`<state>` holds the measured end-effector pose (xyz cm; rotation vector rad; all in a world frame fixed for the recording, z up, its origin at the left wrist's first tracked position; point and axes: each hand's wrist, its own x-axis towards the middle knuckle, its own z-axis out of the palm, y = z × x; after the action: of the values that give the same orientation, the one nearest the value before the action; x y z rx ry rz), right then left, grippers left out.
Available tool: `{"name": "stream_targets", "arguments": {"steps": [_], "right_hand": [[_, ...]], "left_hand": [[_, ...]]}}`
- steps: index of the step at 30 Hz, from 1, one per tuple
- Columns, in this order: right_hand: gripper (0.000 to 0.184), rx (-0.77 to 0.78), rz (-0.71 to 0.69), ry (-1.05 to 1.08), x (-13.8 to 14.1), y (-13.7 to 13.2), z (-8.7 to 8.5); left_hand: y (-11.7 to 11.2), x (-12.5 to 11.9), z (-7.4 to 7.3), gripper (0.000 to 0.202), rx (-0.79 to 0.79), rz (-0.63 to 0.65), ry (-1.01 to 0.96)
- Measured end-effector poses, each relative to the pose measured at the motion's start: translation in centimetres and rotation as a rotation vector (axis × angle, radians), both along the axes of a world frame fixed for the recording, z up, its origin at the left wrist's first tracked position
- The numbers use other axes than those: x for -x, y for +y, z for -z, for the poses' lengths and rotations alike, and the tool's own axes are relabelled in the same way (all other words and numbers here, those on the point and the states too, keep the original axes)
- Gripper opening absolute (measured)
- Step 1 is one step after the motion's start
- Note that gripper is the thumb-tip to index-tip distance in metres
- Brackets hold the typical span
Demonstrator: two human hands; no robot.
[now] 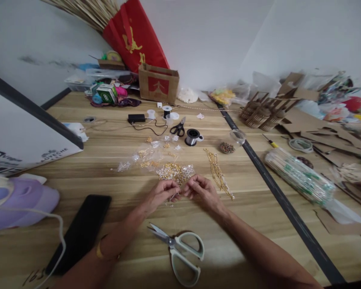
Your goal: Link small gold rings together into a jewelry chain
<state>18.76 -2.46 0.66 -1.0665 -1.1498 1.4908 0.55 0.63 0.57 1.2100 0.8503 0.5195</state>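
Observation:
Both of my hands meet over the middle of the table, fingertips almost touching. My left hand [162, 195] pinches a thin silver chain [172, 198], part of which hangs below the fingers. Thumb and fingers of my right hand [201, 190] are pressed together close beside it; whatever they grip is too small to make out. Just beyond the fingertips lies a heap of small gold and silver jewelry findings [172, 171]. Gold chains [215, 170] are laid out to the right. Light-handled scissors [171, 242] rest with blades open nearer to me.
A black phone [80, 233] and a purple device [33, 202] with a white cable are at left. Farther back are black scissors [178, 127], a wire spool [192, 137] and a bead dish [226, 148]. Packed sticks [299, 174] and cardboard [327, 132] cover the right side.

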Motion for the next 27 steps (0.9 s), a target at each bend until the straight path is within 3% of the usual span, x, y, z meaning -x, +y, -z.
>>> {"name": "stream_targets", "arguments": {"steps": [3, 7, 13, 27], "right_hand": [[0.031, -0.04, -0.015, -0.005, 0.02, -0.1, 0.18], [0.03, -0.061, -0.024, -0.013, 0.01, -0.21, 0.28], [0.03, -0.072, -0.024, -0.011, -0.09, -0.18, 0.16], [0.032, -0.029, -0.051, 0.021, 0.2, -0.23, 0.01]], "left_hand": [[0.03, -0.15, 0.2, 0.028, -0.101, 0.012, 0.059], [0.04, -0.24, 0.63, 0.02, -0.35, 0.014, 0.19], [-0.32, -0.45, 0.15, 0.012, -0.657, 0.067, 0.332], [-0.55, -0.65, 0.51, 0.013, -0.748, 0.131, 0.326]]}}
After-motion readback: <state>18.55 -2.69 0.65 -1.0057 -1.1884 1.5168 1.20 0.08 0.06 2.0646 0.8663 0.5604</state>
